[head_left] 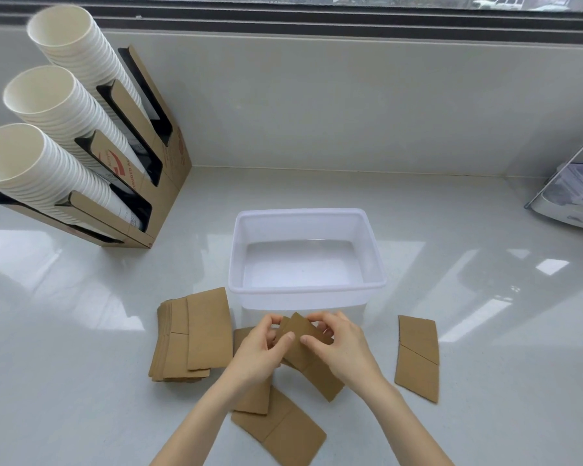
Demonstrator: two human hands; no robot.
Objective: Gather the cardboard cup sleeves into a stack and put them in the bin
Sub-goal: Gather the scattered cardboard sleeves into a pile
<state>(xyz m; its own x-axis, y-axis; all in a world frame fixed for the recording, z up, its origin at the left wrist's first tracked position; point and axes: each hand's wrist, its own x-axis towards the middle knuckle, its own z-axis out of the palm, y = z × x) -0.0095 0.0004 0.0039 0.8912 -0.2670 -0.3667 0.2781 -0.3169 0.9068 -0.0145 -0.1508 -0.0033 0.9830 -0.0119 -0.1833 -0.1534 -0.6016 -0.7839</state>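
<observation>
Both my left hand (261,348) and my right hand (342,344) grip a few flat brown cardboard sleeves (312,359) just in front of the bin. The white translucent plastic bin (305,289) stands behind them with nothing inside. A pile of sleeves (192,334) lies left of the bin. One loose sleeve (418,356) lies to the right. Another sleeve (280,428) lies near the front under my forearms, and one more sleeve (254,395) is partly hidden under my left wrist.
A cardboard cup dispenser (142,183) with three slanted stacks of white paper cups (41,95) stands at the back left. A clear plastic container (572,193) sits at the right edge. The white counter (81,331) meets a wall and window sill behind.
</observation>
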